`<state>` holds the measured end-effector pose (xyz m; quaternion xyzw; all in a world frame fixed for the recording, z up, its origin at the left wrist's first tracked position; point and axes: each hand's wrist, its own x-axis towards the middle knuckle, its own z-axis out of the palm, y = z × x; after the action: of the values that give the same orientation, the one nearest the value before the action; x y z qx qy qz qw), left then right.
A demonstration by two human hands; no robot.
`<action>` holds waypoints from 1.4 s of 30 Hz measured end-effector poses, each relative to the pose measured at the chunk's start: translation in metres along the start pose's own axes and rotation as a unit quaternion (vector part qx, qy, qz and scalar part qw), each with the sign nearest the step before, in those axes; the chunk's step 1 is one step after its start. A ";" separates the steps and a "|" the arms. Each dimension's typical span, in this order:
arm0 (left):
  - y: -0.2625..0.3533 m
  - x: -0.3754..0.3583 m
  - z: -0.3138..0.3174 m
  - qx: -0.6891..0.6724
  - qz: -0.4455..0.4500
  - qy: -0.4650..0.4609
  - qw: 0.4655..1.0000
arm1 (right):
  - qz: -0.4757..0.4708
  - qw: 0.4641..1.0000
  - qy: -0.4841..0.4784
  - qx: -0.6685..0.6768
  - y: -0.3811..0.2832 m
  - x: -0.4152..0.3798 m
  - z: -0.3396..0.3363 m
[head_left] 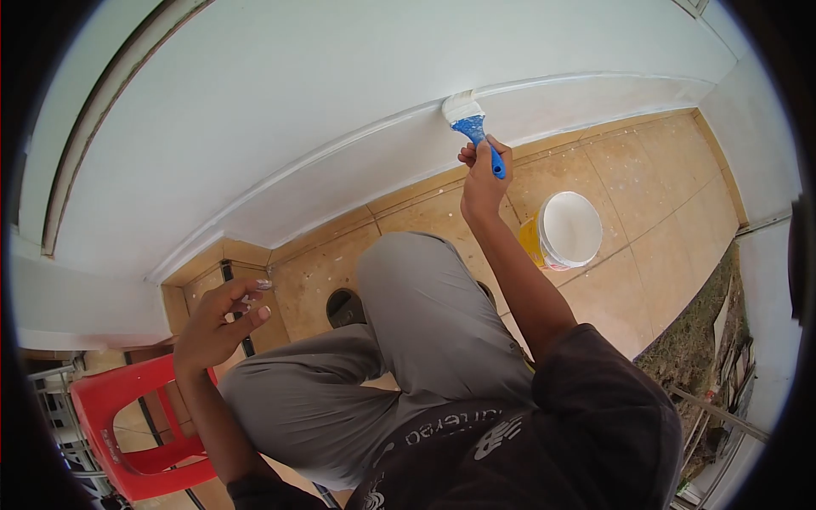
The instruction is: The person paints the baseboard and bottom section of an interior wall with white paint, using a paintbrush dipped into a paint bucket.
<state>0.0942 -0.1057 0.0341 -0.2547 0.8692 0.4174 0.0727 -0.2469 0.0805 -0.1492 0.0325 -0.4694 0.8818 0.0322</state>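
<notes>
My right hand (486,174) is closed round the blue handle of a paintbrush (469,123). White paint coats the bristles, which are right at the ledge (544,83) running along the white wall (340,76). Blue plastic shows through white smears on the brush's neck. My left hand (223,321) hangs in the air on the left, fingers partly curled and apart, with nothing in it and whitish marks on the fingertips. To the right of my right forearm a paint bucket (572,231), yellow and white outside and pale inside, stands on the tiles.
A red plastic chair (127,382) is close by my left forearm. Beige floor tiles (629,183) carry white paint specks, with a tile skirting along the wall's foot. Grassy ground (701,314) lies beyond the tile edge at right. A metal rack (64,416) stands behind the chair.
</notes>
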 end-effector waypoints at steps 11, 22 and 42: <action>0.012 0.014 0.008 -0.006 -0.017 -0.016 1.000 | 0.255 0.917 -0.306 0.006 -0.011 -0.051 0.033; 0.000 0.020 0.010 -0.020 -0.044 -0.016 0.999 | 0.069 0.996 -0.046 0.035 -0.031 0.100 -0.060; 0.010 0.036 0.009 0.014 -0.058 -0.036 0.998 | -0.159 0.951 0.247 0.100 -0.122 0.248 -0.199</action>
<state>0.0574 -0.1070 0.0233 -0.2885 0.8556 0.4092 0.1314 -0.4883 0.3200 -0.1374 -0.1088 -0.3453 0.8879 0.2839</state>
